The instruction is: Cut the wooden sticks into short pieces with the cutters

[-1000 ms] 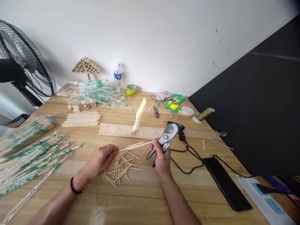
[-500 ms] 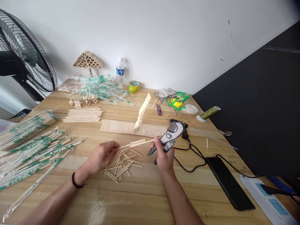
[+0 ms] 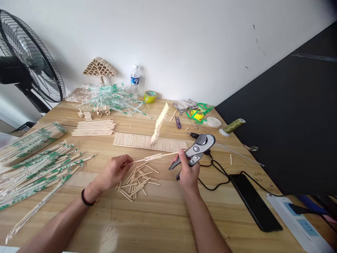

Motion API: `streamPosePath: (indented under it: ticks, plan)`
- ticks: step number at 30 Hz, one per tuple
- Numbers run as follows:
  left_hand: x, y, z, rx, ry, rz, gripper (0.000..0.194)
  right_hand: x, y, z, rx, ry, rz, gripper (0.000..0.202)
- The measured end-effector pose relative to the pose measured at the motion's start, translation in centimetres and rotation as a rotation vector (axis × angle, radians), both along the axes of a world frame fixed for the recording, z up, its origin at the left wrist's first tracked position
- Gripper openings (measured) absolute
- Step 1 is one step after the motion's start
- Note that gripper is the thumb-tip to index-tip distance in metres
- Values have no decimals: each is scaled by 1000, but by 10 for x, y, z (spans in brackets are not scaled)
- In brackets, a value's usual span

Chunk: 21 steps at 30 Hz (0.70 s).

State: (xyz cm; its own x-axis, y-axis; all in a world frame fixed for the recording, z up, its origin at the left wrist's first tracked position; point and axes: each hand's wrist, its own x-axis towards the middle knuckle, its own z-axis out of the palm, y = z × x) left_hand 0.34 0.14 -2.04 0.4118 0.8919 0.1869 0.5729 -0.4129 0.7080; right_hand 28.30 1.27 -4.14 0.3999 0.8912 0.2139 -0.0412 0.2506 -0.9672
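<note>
My left hand (image 3: 114,172) is closed, pinching the left end of thin wooden sticks (image 3: 152,157) held low over the table. Toward their right end, my right hand (image 3: 188,174) has its fingers wrapped round grey metal hand shears (image 3: 196,149). Its thumb and fingertips also meet the right end of a stick. The shears' rounded head points up and to the right, away from the sticks. Below the sticks lies a loose pile of short cut stick pieces (image 3: 137,184). Behind them is a flat slatted panel (image 3: 129,140), with a stepped stick piece (image 3: 160,123) standing up from it.
Plastic-wrapped chopsticks (image 3: 42,168) cover the left, near a row of bare sticks (image 3: 94,127). Wrappers (image 3: 107,96), a bottle (image 3: 135,79) and tape (image 3: 150,96) stand at the back. A corded tool (image 3: 195,135), phone (image 3: 255,202) and power strip (image 3: 295,218) lie right.
My right hand and the shears have shifted slightly right. The middle of the held sticks now shows the pieces fanned a little apart. My left hand keeps its pinch.
</note>
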Motion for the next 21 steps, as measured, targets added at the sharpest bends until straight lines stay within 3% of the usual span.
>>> streamPosePath:
  ticks: [9, 21]
  plan:
    - [-3, -1, 3, -48, 92, -43, 16, -1, -2, -2, 25, -149, 7, 34]
    - [2, -7, 7, -29, 93, -122, 26, -15, -6, 1, -3, -185, 84, 33]
